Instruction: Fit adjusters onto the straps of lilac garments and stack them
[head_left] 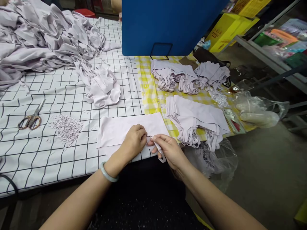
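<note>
A flat pale lilac fabric piece (120, 129) lies on the checked tablecloth near the front edge. My left hand (134, 142) rests on its right end with fingers curled, pinching the cloth at the edge. My right hand (169, 150) is closed on a narrow strap (160, 152) of the same fabric that hangs from that end. The fingertips of both hands meet at a small dark spot on the seam; I cannot make out what it is. A pale green bangle (107, 174) circles my left wrist.
Scissors (31, 119) and a heap of fabric snippets (67, 127) lie at left. A big pile of lilac cloth (35, 41) fills the back left. Stacks of finished pieces (196, 115) sit on yellow gingham at right, below a blue board (168, 25). Plastic bags (259, 110) lie at the right edge.
</note>
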`<state>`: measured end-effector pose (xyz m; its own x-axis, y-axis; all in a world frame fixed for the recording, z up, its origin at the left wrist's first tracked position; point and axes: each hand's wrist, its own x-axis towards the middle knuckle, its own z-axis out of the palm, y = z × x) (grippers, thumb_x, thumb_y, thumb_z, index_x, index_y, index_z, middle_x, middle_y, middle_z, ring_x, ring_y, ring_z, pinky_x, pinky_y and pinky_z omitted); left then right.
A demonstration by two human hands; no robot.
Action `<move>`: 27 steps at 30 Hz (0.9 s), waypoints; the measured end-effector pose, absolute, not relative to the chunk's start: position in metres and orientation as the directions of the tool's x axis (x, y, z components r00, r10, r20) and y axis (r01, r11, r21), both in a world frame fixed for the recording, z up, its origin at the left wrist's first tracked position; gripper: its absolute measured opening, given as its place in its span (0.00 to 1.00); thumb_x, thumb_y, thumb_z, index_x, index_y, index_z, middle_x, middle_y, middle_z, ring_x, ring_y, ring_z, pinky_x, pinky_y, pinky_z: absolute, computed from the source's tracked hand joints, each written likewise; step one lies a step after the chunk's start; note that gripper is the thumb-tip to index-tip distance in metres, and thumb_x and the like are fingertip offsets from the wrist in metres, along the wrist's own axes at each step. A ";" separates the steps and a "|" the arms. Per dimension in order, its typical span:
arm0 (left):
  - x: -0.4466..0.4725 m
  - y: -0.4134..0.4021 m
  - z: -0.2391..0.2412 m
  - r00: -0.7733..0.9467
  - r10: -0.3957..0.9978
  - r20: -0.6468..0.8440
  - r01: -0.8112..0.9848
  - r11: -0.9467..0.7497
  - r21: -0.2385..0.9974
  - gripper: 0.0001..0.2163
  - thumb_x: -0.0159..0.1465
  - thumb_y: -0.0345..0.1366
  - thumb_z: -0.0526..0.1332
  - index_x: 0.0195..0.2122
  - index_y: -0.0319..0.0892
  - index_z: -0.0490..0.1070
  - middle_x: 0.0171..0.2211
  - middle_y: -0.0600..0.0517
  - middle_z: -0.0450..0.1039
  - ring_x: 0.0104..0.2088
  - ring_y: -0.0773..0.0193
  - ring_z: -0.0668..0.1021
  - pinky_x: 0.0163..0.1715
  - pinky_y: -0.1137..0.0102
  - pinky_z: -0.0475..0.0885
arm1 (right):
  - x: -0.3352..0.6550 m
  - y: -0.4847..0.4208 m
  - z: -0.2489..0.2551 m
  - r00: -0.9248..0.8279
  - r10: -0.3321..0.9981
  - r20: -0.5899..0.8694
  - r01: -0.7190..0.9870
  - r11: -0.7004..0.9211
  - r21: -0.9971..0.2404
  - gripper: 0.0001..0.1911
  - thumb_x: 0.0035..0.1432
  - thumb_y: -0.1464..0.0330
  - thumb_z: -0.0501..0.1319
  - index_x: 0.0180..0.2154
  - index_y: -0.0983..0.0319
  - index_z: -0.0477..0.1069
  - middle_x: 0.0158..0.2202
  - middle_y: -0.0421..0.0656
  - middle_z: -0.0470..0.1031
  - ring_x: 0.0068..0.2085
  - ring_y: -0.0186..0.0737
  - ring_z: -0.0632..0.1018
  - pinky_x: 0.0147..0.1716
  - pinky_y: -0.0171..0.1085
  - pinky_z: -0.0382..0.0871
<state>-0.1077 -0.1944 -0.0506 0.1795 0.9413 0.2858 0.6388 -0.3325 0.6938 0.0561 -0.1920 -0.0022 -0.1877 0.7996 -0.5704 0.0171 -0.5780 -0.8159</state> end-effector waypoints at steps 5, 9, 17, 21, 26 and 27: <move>-0.112 -0.190 -0.044 0.156 0.968 0.196 0.583 -0.251 0.773 0.08 0.60 0.23 0.58 0.32 0.40 0.74 0.38 0.47 0.75 0.39 0.60 0.77 0.43 0.63 0.75 | 0.046 -0.196 -0.005 -0.151 0.768 -0.622 -0.020 -0.632 -0.775 0.09 0.50 0.65 0.66 0.27 0.64 0.71 0.24 0.41 0.77 0.19 0.30 0.74 0.14 0.27 0.66; -0.112 -0.190 -0.040 0.151 0.974 0.166 0.580 -0.223 0.783 0.07 0.61 0.24 0.58 0.31 0.39 0.74 0.37 0.47 0.75 0.40 0.59 0.76 0.43 0.62 0.74 | 0.041 -0.191 -0.009 -0.105 0.763 -0.638 -0.055 -0.645 -0.762 0.06 0.50 0.67 0.65 0.27 0.64 0.71 0.20 0.38 0.72 0.16 0.30 0.72 0.11 0.27 0.64; -0.112 -0.189 -0.040 0.146 0.977 0.154 0.563 -0.210 0.799 0.07 0.61 0.24 0.58 0.29 0.41 0.74 0.36 0.48 0.74 0.39 0.59 0.75 0.42 0.63 0.73 | 0.038 -0.186 -0.008 -0.053 0.768 -0.638 -0.076 -0.641 -0.764 0.04 0.49 0.70 0.64 0.26 0.63 0.71 0.17 0.37 0.70 0.15 0.31 0.72 0.11 0.27 0.65; -0.113 -0.189 -0.039 0.151 0.979 0.134 0.566 -0.197 0.800 0.07 0.60 0.24 0.58 0.29 0.40 0.74 0.36 0.48 0.74 0.40 0.59 0.75 0.43 0.63 0.72 | 0.035 -0.183 -0.007 -0.041 0.758 -0.651 -0.068 -0.652 -0.755 0.04 0.49 0.70 0.63 0.25 0.63 0.71 0.16 0.37 0.70 0.15 0.31 0.72 0.11 0.28 0.65; -0.112 -0.189 -0.040 0.133 0.979 0.152 0.567 -0.201 0.799 0.07 0.61 0.26 0.58 0.28 0.41 0.73 0.35 0.48 0.75 0.39 0.59 0.75 0.42 0.62 0.72 | 0.033 -0.181 -0.007 -0.031 0.762 -0.647 -0.054 -0.647 -0.760 0.04 0.49 0.71 0.63 0.25 0.63 0.71 0.16 0.36 0.69 0.15 0.31 0.72 0.11 0.27 0.65; -0.112 -0.189 -0.041 0.132 0.979 0.153 0.567 -0.201 0.799 0.07 0.61 0.26 0.58 0.28 0.41 0.73 0.36 0.48 0.75 0.39 0.59 0.75 0.43 0.62 0.72 | 0.033 -0.181 -0.007 -0.035 0.765 -0.644 -0.051 -0.644 -0.763 0.04 0.49 0.71 0.63 0.25 0.63 0.71 0.16 0.36 0.69 0.15 0.31 0.71 0.11 0.27 0.65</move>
